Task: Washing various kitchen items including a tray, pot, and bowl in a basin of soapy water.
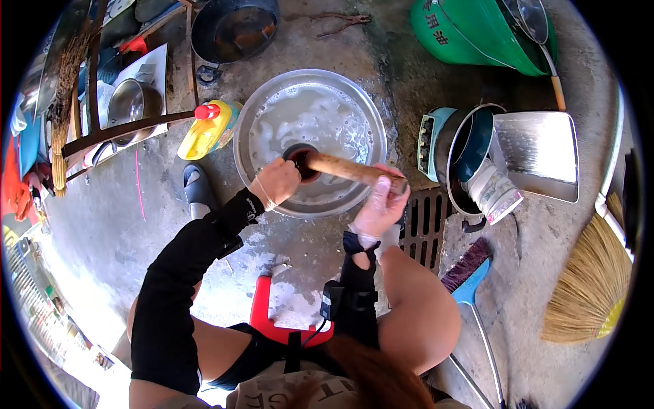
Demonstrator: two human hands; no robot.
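Looks part-done: my left hand holds the cup, right hand the rod, by the basin's near edge; neither set down.

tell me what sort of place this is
Probably a household wash or utility area: the concrete floor has a drain grate, a metal basin holds soapy-looking water, and a straw broom lies at the right.

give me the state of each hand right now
Left hand: closed, holding a dark brown cup.
Right hand: closed, holding a thick wooden stick.
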